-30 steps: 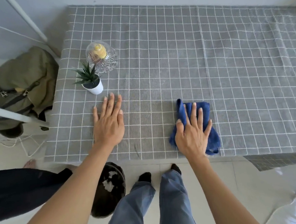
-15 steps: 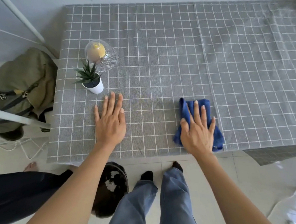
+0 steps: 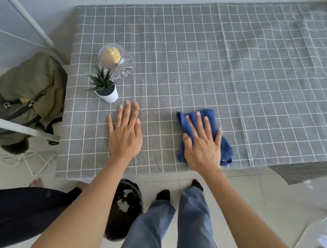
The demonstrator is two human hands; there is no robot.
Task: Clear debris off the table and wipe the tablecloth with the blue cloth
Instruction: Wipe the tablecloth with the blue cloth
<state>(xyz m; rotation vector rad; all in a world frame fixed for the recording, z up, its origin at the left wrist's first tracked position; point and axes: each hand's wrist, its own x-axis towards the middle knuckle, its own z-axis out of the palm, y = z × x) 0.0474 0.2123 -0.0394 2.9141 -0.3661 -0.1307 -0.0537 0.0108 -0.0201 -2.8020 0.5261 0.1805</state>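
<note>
Two hands lay palm-down near the tablecloth's (image 3: 192, 54) near edge. Left hand (image 3: 125, 134) rested flat on bare fabric, fingers together. Right hand (image 3: 202, 144) pressed, fingers spread, on the blue cloth (image 3: 211, 116), hiding its middle; only its crumpled edges showed.

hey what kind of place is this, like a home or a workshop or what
Most likely a home room. A table under a grey checked tablecloth holds a small potted plant and a glass dome; a green backpack sits beside it on a tiled floor.
</note>
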